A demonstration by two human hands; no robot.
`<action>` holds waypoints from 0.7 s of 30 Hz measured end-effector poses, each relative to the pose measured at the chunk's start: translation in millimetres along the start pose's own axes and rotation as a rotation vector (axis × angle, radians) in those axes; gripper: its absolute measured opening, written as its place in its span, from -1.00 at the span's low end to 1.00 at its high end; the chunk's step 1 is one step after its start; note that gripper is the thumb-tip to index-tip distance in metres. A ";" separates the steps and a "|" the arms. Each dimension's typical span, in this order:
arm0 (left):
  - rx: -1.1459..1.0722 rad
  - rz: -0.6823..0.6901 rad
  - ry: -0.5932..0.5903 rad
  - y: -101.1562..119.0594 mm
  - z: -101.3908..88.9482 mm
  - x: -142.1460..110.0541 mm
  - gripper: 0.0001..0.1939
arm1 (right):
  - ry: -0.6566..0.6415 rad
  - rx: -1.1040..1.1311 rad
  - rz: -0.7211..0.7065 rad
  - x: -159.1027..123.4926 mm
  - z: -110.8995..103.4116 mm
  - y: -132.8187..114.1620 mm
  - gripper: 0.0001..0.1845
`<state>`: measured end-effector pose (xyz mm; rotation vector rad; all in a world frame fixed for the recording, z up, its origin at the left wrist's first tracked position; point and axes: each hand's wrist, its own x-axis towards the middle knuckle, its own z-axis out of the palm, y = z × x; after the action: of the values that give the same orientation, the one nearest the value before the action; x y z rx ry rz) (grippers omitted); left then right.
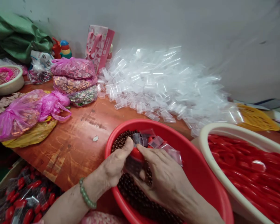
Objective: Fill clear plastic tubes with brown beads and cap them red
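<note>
My left hand [114, 165], a green bead bracelet [86, 194] on its wrist, and my right hand [165, 172] meet over a red basin [189, 138]. Between them they grip a small clear plastic case with a red cap [137, 153]. The left thumb points up beside the cap, while the right fingers close round the other side. What the case holds is too blurred to tell. Dark brown beads [140, 196] lie in the basin under my hands. Several clear plastic cases [156, 142], some with red parts, rest on the beads beyond my fingers.
A heap of clear plastic sleeves [158, 84] lies against the wall. To the right, a cream basin [204, 137] holds red plastic parts [247, 168]. Pink bags [25, 109] sit on the table's left. Below them, a box contains red-capped cases [25, 199]. A yellow basket [259, 117] lies far right.
</note>
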<state>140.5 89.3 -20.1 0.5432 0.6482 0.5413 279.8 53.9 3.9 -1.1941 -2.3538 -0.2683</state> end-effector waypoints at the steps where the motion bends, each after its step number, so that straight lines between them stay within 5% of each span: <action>1: -0.028 0.008 0.050 -0.7 3.4 0.8 -0.32 | -0.006 -0.008 0.010 0.6 -1.8 -1.0 -0.53; 6: -0.149 0.126 0.242 -12.7 18.5 -1.0 -0.62 | 0.019 -0.047 -0.021 0.3 -5.3 -2.6 -0.56; 14: 0.096 0.359 0.288 -38.4 16.5 -13.7 -0.56 | 0.030 -0.071 -0.089 -19.7 -9.4 -17.7 -0.58; 19: 0.299 0.220 0.163 -18.2 -6.1 -54.6 -0.38 | -0.381 0.360 0.076 -15.3 -14.3 10.5 -0.47; 21: 0.503 0.258 0.177 -5.1 -22.1 -85.1 -0.41 | -0.489 0.293 0.200 -11.8 -5.1 34.3 -0.57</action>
<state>69.7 39.6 -3.2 1.0705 0.8970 0.6768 314.8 64.2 1.0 -1.4531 -2.5216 0.4724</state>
